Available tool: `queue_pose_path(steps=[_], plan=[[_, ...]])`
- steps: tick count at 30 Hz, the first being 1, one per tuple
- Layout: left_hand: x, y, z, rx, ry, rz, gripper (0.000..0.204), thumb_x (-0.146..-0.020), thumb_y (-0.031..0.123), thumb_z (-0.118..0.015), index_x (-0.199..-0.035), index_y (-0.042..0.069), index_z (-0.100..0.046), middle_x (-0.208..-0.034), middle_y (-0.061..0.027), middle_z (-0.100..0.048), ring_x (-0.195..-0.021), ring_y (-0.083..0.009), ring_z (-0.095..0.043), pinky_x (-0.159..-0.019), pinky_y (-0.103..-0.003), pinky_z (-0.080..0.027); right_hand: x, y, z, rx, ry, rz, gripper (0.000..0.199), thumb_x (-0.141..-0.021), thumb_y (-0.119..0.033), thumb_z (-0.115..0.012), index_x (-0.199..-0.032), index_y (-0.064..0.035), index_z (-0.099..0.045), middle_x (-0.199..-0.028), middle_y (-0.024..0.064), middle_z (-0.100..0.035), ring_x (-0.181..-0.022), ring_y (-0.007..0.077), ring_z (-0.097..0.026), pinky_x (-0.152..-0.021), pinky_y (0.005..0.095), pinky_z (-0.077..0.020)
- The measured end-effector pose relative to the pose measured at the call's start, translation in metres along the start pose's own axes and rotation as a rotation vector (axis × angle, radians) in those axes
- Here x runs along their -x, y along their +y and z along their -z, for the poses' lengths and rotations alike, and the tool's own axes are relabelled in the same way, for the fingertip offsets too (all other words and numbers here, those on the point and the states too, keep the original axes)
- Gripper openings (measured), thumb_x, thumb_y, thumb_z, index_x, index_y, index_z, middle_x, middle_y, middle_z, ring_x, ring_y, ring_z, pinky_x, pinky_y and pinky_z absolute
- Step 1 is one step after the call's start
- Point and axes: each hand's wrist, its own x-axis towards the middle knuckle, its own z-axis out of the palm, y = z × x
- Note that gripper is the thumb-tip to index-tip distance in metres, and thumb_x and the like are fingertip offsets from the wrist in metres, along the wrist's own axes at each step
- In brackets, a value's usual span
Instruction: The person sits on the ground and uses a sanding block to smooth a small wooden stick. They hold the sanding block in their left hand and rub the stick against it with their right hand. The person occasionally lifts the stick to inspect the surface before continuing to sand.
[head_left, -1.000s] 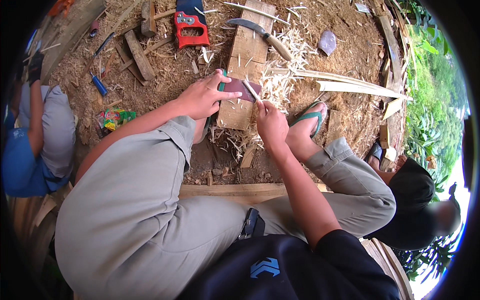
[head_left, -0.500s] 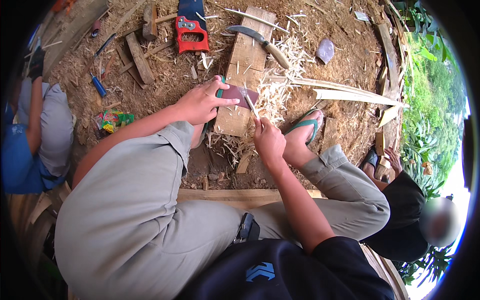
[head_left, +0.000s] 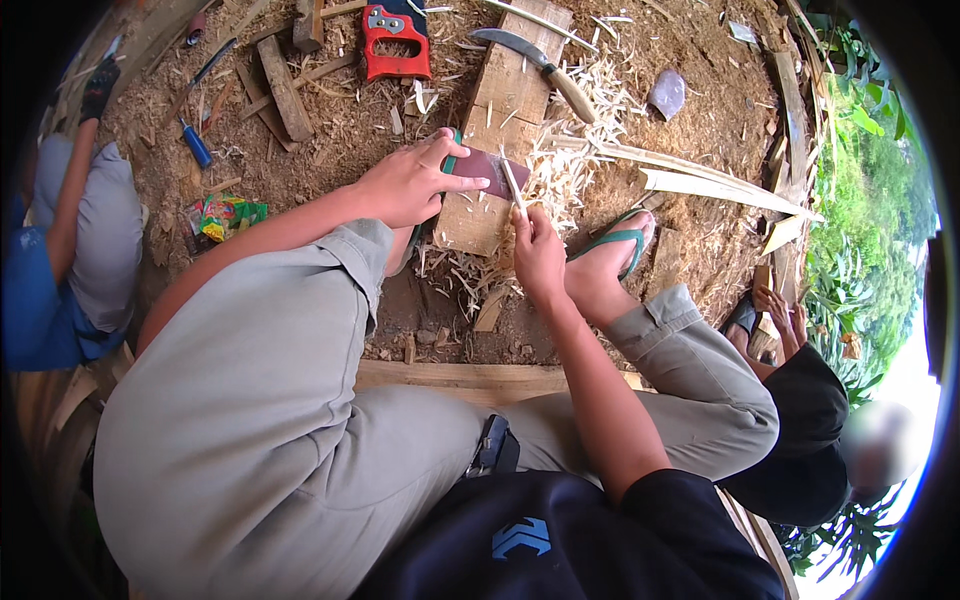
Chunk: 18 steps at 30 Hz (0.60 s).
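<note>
A brown-red sheet of sandpaper [head_left: 478, 171] lies across a wooden plank [head_left: 470, 228] on the ground. My left hand [head_left: 408, 186] presses its left end down, with the fingers stretched and spread. In my right hand [head_left: 540, 256] a thin pale wooden stick [head_left: 514, 184] is pinched between thumb and fingers, its far part resting on the sandpaper. Farther up the plank lies a knife [head_left: 572, 95] with a curved blade and a wooden handle. Close by on the left is a hand saw [head_left: 398, 52] with a red handle.
Pale shavings [head_left: 575, 150] cover the dirt right of the plank, near long split strips [head_left: 720, 188]. Wood offcuts [head_left: 285, 90], a blue-handled tool [head_left: 196, 146] and a bright wrapper [head_left: 228, 215] lie left. People sit at both sides; a stone [head_left: 667, 94] lies at upper right.
My right hand has pushed the stick slightly farther away over the sandpaper. The left hand stays in place on the sheet. The whole view has shifted a little.
</note>
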Motion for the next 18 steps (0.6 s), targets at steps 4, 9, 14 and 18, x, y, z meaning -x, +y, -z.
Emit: queue_pose_path(steps=[4, 9, 14, 18], plan=[[-0.002, 0.0, 0.004, -0.032, 0.019, -0.008, 0.065, -0.081, 0.001, -0.067, -0.137, 0.034, -0.066, -0.144, -0.0135, -0.045, -0.14, -0.037, -0.047, -0.113, -0.047, -0.047, 0.003, 0.008, -0.005, -0.294, -0.09, -0.127, 0.048, -0.11, -0.045, -0.045, -0.095, -0.0023, -0.06, -0.072, 0.0074, -0.055, -0.068, 0.0204, -0.053, -0.066, 0.0375, -0.0432], [-0.004, 0.001, 0.006, -0.014, 0.025, -0.033, 0.065, -0.08, 0.002, -0.068, -0.138, 0.034, -0.066, -0.144, -0.0133, -0.044, -0.142, -0.0367, -0.045, -0.114, -0.047, -0.046, -0.013, 0.032, -0.017, -0.212, -0.182, -0.159, 0.051, -0.111, -0.046, -0.037, -0.105, -0.0024, -0.062, -0.084, 0.0182, -0.065, -0.084, 0.036, -0.065, -0.08, 0.0469, -0.0478], [-0.003, -0.002, 0.006, -0.019, -0.018, -0.01, 0.068, -0.082, 0.002, -0.067, -0.141, 0.037, -0.063, -0.145, -0.0123, -0.045, -0.144, -0.0368, -0.043, -0.115, -0.048, -0.045, -0.004, 0.006, -0.011, -0.061, -0.051, -0.109, 0.051, -0.111, -0.046, -0.036, -0.115, -0.0046, -0.064, -0.095, 0.0226, -0.07, -0.098, 0.045, -0.065, -0.087, 0.0524, -0.0466], [-0.001, 0.002, 0.009, -0.064, -0.023, 0.01, 0.072, -0.082, 0.001, -0.065, -0.142, 0.04, -0.061, -0.146, -0.0111, -0.045, -0.145, -0.0365, -0.041, -0.115, -0.048, -0.046, 0.009, 0.004, -0.014, -0.004, -0.03, -0.211, 0.05, -0.111, -0.046, -0.034, -0.12, -0.0064, -0.064, -0.099, 0.0251, -0.07, -0.1, 0.0462, -0.065, -0.089, 0.0549, -0.0461]])
